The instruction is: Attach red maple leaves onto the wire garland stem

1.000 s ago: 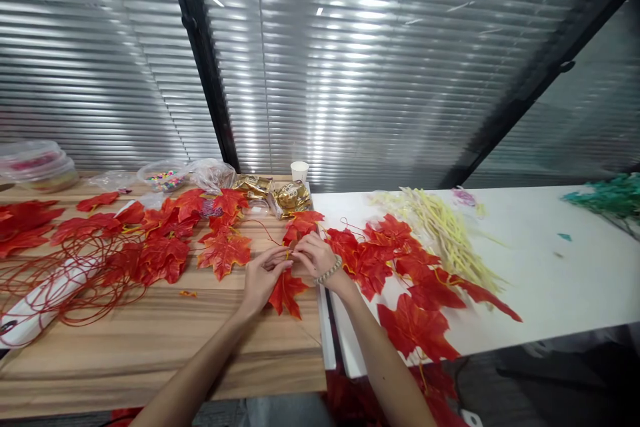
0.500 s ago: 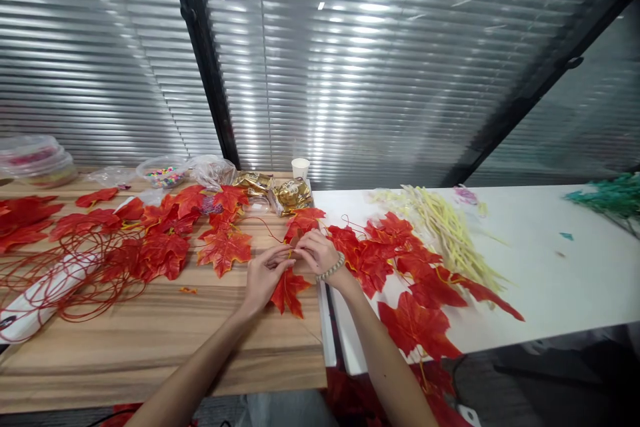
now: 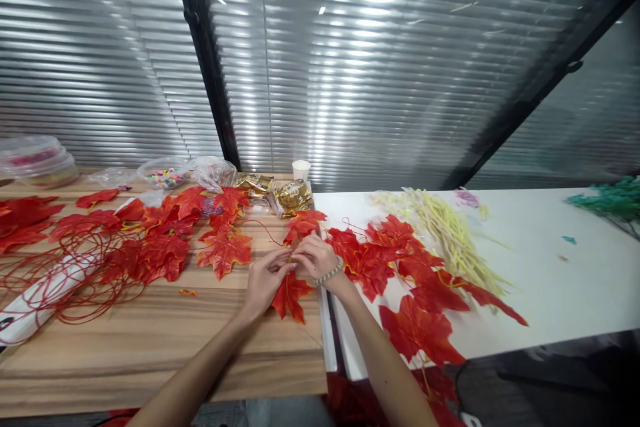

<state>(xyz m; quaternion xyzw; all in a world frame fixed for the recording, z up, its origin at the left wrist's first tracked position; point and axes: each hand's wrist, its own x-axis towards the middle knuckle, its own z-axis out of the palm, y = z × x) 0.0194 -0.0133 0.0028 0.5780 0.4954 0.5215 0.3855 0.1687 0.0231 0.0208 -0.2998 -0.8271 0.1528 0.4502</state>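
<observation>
At centre, the left hand [image 3: 263, 281] and right hand [image 3: 316, 257] pinch a red maple leaf's [image 3: 291, 295] stem between fingertips, above a wooden table [image 3: 200, 347]; more red leaves [image 3: 373, 257] lie right of centre.

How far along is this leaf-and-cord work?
Apparently done: the linked red leaves on the white table. In hand: one leaf, its stem end between the fingertips of the left hand and right hand; any knot is hidden. Probably left: more leaves and the tangled red cord on the wooden table.
</observation>
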